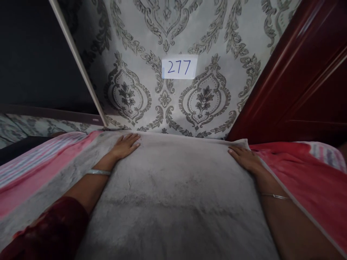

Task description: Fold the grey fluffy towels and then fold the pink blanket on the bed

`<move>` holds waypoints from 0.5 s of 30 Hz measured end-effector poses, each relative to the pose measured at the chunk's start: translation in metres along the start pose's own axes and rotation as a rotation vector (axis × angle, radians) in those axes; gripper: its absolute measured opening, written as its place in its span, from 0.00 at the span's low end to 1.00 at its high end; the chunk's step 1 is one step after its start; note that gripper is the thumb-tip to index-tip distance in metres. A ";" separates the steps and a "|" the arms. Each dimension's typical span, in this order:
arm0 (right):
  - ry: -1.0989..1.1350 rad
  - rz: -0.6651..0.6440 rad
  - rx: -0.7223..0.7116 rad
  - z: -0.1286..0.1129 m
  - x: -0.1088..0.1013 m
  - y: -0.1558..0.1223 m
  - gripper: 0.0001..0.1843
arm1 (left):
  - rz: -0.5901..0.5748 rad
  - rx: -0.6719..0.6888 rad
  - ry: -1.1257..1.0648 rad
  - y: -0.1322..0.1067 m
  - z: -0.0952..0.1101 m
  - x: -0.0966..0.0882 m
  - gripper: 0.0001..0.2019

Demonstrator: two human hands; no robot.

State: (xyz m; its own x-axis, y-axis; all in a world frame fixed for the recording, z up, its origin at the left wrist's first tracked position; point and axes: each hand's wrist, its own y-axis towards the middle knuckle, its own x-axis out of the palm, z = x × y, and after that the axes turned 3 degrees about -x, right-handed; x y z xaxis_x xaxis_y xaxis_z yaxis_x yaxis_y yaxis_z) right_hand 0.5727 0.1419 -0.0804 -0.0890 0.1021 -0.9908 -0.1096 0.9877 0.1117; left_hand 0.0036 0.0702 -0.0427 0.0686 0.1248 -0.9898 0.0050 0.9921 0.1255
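A grey plush blanket (176, 187) is spread over the bed in front of me. My left hand (126, 145) lies flat on its far left part, fingers stretched out toward the wall. My right hand (244, 157) rests flat near the blanket's far right corner, fingers extended along the edge. Neither hand grips anything. A bangle sits on each wrist.
A pink striped sheet (35, 166) shows under the blanket on the left and a red-pink one (303, 173) on the right. Patterned wallpaper (130, 90) with a paper label "277" (179, 67) is straight ahead. A dark red wooden panel (303, 79) stands at the right.
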 end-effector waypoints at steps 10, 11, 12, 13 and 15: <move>0.020 0.080 0.078 0.020 0.012 0.004 0.33 | 0.236 -0.427 0.143 -0.010 -0.054 -0.004 0.28; 0.023 0.083 0.073 0.019 0.012 0.004 0.33 | 0.240 -0.425 0.143 -0.009 -0.056 -0.002 0.28; 0.024 0.090 0.067 0.018 0.012 0.003 0.33 | 0.238 -0.423 0.138 -0.008 -0.056 0.000 0.28; 0.024 0.095 0.066 0.017 0.011 0.002 0.33 | 0.223 -0.428 0.126 -0.007 -0.055 0.001 0.28; 0.020 0.099 0.076 0.012 0.007 0.000 0.33 | 0.163 -0.451 0.088 -0.005 -0.053 -0.002 0.29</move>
State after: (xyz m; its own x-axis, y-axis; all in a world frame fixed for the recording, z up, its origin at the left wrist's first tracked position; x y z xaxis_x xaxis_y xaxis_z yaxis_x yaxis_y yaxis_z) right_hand 0.5844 0.1443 -0.0886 -0.1159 0.1975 -0.9734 -0.0240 0.9792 0.2015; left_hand -0.0494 0.0653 -0.0453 -0.0520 0.2600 -0.9642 -0.4332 0.8641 0.2564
